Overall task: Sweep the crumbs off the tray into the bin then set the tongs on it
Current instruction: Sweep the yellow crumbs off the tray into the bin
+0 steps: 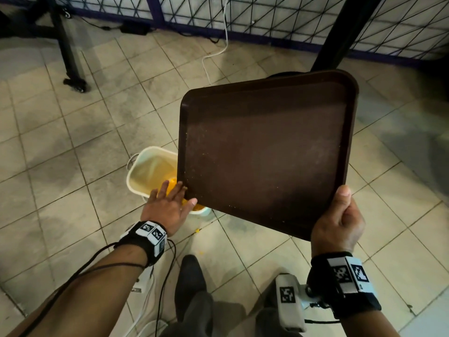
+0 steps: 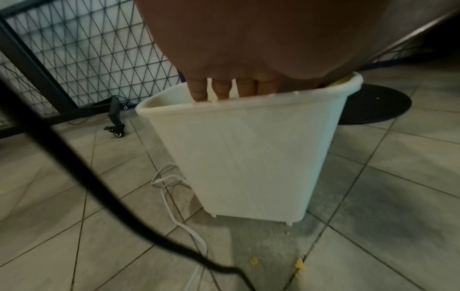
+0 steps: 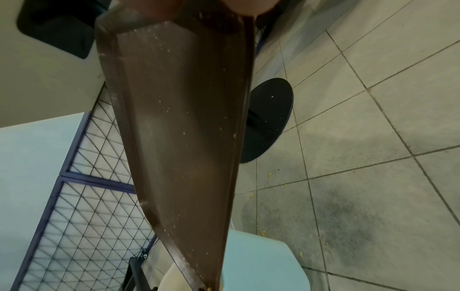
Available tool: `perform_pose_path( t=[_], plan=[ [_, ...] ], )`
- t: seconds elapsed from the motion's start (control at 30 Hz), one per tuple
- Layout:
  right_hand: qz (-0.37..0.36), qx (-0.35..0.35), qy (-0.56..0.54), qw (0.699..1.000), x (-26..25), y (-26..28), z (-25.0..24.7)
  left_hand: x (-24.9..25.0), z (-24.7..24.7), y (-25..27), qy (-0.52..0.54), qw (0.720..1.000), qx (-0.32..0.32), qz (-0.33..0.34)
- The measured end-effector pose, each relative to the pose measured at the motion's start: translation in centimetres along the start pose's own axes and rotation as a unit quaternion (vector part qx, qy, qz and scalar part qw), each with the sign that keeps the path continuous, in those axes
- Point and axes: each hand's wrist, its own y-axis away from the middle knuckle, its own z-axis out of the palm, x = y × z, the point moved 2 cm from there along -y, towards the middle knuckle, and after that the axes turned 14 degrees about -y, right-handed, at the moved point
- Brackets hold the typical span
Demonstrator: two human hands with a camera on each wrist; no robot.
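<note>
My right hand [image 1: 340, 215] grips the near right corner of a dark brown tray [image 1: 262, 152], thumb on top. The tray [image 3: 179, 118] is tilted, its lower left corner over a cream bin [image 1: 145, 171] on the floor. Fine crumbs still speckle the tray's surface. Yellow crumbs [image 1: 172, 184] lie inside the bin. My left hand [image 1: 170, 203] hovers flat over the bin with fingers straight, the fingertips beside the tray's lower corner. In the left wrist view the fingers [image 2: 221, 88] point down into the bin [image 2: 248, 157]. No tongs are in view.
A few yellow crumbs [image 2: 300, 263] lie on the tiled floor by the bin. A round black table base [image 3: 268, 118] and post stand behind the tray. A wire mesh fence [image 1: 267, 18], a wheeled black stand [image 1: 73, 69] and a white cable [image 2: 174, 196] are nearby.
</note>
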Motion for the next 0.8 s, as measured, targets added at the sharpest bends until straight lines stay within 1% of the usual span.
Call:
perform_pose_path(
  t=[0.07,0.13,0.2,0.23,0.3,0.33,0.4,0.47,0.53,0.6,0.63,0.67,0.73,0.8],
  plan=[
    [-0.01,-0.003,0.001,1.0,-0.1,0.1,0.1,-0.1,-0.7,0.0,0.016,1.0,0.027,-0.003],
    [-0.014,0.001,0.004,1.0,-0.2,0.1,0.0,0.9,-1.3,0.3,0.02,0.998,0.046,0.037],
    [-0.014,0.006,0.002,1.0,-0.1,0.0,-0.1,1.7,-0.9,0.6,-0.003,0.997,0.035,0.064],
    [-0.012,0.007,-0.002,1.0,0.0,0.0,-0.1,1.5,-0.6,0.6,-0.011,0.998,0.021,0.056],
    [-0.011,0.007,-0.003,1.0,0.1,-0.1,-0.1,0.4,-0.2,0.0,-0.014,1.0,-0.004,0.017],
    [-0.011,0.006,0.002,1.0,0.1,-0.1,-0.1,-0.1,-0.3,-0.2,-0.006,1.0,-0.006,-0.002],
    [-0.009,0.001,0.004,1.0,0.0,0.0,0.0,-0.2,-1.0,-0.5,0.005,1.0,0.026,-0.007],
    [0.0,0.002,-0.002,1.0,0.1,0.1,0.1,0.4,-1.4,-0.8,0.005,0.999,0.045,0.017],
    [0.004,0.006,-0.004,1.0,0.1,0.1,0.0,0.8,-0.8,-1.0,0.007,0.999,0.014,0.031],
    [0.0,0.004,-0.006,1.0,0.1,0.1,0.1,0.2,0.0,-1.0,0.009,0.999,-0.036,0.017],
    [-0.003,0.002,-0.005,1.0,0.1,0.2,0.1,-0.2,0.0,-1.0,0.004,0.999,-0.047,0.013],
    [-0.005,0.0,-0.002,1.0,0.0,0.2,0.1,-0.4,-0.2,-0.8,-0.001,0.999,-0.035,0.011],
    [-0.008,-0.005,0.001,1.0,0.0,0.2,0.2,-0.4,-1.8,-0.7,0.007,0.999,0.04,0.003],
    [-0.009,-0.005,0.001,1.0,0.1,0.3,0.2,-0.3,-3.7,-1.5,0.062,0.994,0.086,-0.021]
  ],
)
